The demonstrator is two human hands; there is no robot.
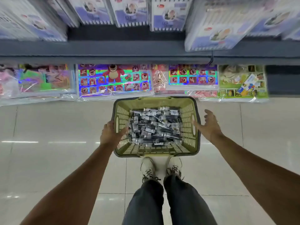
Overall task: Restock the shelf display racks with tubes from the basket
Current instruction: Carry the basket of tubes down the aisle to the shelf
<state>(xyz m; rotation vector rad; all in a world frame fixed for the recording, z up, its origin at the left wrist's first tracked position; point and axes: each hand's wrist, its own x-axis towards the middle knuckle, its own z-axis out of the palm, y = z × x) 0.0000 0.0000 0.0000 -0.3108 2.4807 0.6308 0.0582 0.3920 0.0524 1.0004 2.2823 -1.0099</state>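
Down on the floor tiles [48,124], just ahead of 2 shoes [148,168]: green basket [188,127] heaped with tubes [154,125]. Left hand [110,133] clasped on its left rim, thumb inside. Right hand [209,125] spread wide beside the right rim, holding nothing.

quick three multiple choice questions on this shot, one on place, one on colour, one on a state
1. Where does the basket stand?
A. on a shelf
B. on the floor, ahead of the shoes
C. on a trolley

2. What colour is the basket?
A. red
B. blue
C. olive green

3. How is the right hand?
A. open, fingers spread
B. gripping a tube
C. clenched in a fist

Key: 1 B, tiles surround it. 2 C, its lattice walls show green. 3 A, it holds nothing beside the right rim.
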